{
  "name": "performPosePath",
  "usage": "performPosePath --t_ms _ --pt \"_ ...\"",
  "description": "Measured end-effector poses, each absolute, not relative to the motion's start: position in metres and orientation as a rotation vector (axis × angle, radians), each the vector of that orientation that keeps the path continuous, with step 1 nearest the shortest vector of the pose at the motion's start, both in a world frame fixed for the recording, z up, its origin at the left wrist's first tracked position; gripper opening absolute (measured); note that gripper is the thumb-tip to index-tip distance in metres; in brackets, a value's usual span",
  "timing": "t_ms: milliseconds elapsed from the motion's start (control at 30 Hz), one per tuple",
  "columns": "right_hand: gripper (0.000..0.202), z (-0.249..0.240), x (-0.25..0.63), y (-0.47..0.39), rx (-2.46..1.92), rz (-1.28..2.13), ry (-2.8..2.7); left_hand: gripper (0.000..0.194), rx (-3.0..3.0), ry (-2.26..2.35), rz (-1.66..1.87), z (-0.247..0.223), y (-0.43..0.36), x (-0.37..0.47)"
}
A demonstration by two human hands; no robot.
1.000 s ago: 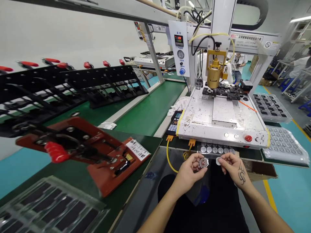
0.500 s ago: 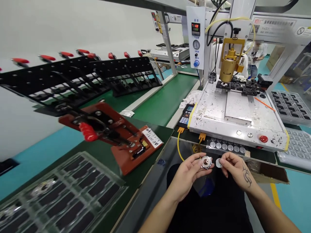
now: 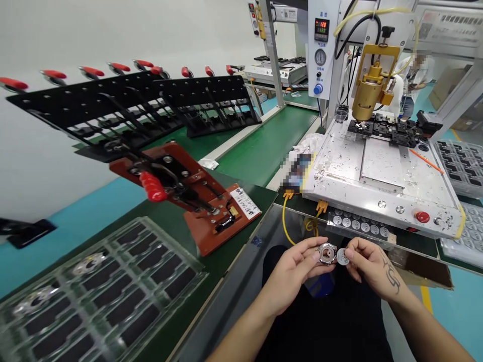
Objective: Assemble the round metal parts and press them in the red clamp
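Note:
In my left hand I grip a round metal watch case between thumb and fingers. It has an open centre, through which skin colour shows. My right hand pinches a thin round silver-grey disc with small printing on it, too small to read. The disc sits beside the case's right edge; whether they touch I cannot tell. Both hands are above my lap. Just beyond them lies a sheet of similar round discs at the machine's front edge.
At left, a clear plastic tray holds black pads and two metal cases. Behind it stands a brown clamp fixture with a red handle. A white machine with a brass head stands ahead. A person is in the background.
My view has turned a little left, so the bench shifts rightward in the picture. The disc in my right hand has come closer to the watch case in my left hand.

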State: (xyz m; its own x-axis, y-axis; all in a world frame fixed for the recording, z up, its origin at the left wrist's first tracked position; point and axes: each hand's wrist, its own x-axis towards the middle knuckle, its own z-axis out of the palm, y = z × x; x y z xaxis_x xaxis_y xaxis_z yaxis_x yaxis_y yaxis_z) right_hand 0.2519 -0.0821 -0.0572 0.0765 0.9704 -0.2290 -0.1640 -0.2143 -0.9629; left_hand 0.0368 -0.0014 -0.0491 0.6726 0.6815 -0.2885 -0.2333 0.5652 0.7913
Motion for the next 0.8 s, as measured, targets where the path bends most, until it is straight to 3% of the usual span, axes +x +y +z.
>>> performPosePath --t_ms 800 --pt "0.027 -0.040 0.231 -0.073 -1.381 1.029 -1.286 0.052 0.977 0.642 0.620 -0.048 -0.014 0.037"
